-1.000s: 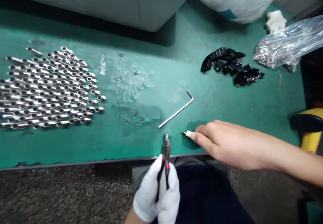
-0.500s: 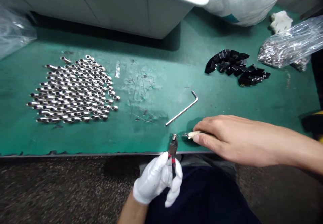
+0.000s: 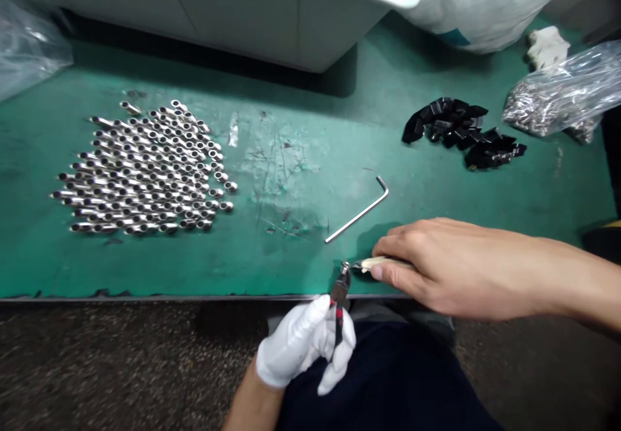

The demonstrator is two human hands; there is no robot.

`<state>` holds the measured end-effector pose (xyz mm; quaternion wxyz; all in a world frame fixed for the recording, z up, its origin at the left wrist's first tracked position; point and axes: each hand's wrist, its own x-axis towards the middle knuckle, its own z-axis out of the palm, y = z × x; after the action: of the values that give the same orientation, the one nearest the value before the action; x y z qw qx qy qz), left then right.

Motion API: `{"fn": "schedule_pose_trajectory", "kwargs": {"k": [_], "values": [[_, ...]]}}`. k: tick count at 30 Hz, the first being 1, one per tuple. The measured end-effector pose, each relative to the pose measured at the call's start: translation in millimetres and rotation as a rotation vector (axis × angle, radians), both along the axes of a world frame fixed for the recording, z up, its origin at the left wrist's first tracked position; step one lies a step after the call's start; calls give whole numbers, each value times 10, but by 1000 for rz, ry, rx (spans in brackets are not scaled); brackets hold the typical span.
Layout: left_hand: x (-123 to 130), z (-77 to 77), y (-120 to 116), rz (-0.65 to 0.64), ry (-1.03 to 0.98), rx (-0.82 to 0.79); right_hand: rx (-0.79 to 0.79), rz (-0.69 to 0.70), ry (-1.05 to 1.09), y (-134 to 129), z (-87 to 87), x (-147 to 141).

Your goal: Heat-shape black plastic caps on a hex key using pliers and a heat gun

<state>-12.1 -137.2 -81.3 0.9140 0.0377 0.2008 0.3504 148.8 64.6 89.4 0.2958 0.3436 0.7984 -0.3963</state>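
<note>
Gripping red-handled pliers (image 3: 340, 294), the gloved left hand (image 3: 301, 343) at six o'clock nears the small piece (image 3: 361, 265) pinched by the bare right hand (image 3: 436, 269); closing the pliers on it looks next.

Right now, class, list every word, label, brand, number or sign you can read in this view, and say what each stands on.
No word, brand or number is readable anywhere.
A teal mark on the white bag is too blurred to read.
The pliers in the gloved left hand show no readable text.
</note>
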Motion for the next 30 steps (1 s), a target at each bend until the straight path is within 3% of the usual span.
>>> {"fn": "schedule_pose_trajectory", "kwargs": {"k": [6, 11, 18, 25, 30], "values": [[-35, 27, 56, -22, 40, 36, 14, 53, 12, 19, -49, -10], [-74, 51, 81, -77, 89, 34, -16, 22, 53, 15, -98, 7], [-64, 98, 92, -56, 114, 18, -31, -40, 145, -19, -160, 26], [11, 95, 18, 8, 99, -26, -72, -205, 207, -152, -193, 81], [132, 63, -57, 127, 59, -52, -43, -371, 234, -306, -259, 156]]}}
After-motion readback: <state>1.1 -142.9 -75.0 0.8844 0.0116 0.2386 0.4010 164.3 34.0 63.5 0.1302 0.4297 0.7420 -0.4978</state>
